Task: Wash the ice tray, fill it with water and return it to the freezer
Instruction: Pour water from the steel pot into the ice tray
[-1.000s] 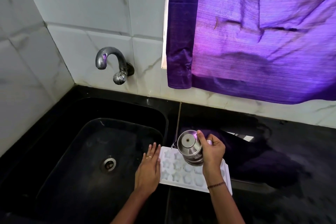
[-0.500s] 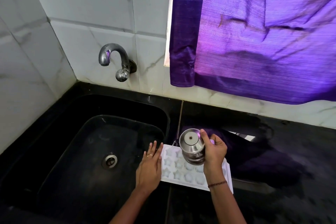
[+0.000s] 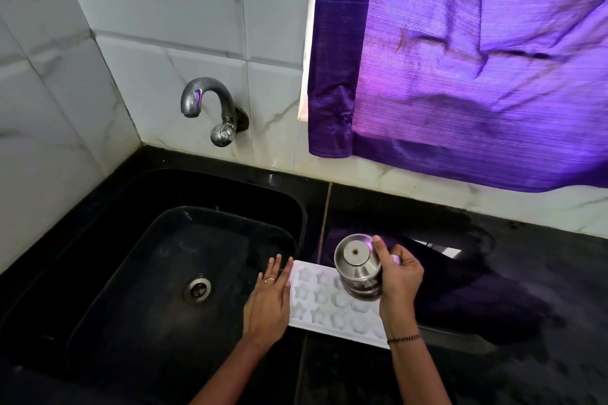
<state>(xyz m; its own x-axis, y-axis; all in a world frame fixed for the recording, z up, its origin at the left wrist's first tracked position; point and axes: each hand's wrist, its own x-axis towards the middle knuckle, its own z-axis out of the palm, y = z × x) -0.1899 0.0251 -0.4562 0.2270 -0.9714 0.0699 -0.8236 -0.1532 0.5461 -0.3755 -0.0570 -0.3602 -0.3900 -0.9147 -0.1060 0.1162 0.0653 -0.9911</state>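
Note:
A white ice tray [image 3: 324, 301] with star-shaped cells lies flat on the black counter, just right of the sink. My left hand [image 3: 268, 301] rests with straight fingers against the tray's left edge. My right hand [image 3: 399, 278] grips a small steel pot [image 3: 358, 268], tipped mouth-down over the tray's right half so its base faces me. The pot and my right wrist hide part of the tray's right end.
A black sink [image 3: 98, 240] with a round drain [image 3: 197, 288] lies to the left, under a chrome tap [image 3: 210, 108] on the tiled wall. A purple curtain [image 3: 477, 59] hangs above the wet black counter [image 3: 526, 289] at right.
The view has shifted slightly. Both hands, the tilted pot and the tray stay in nearly the same places.

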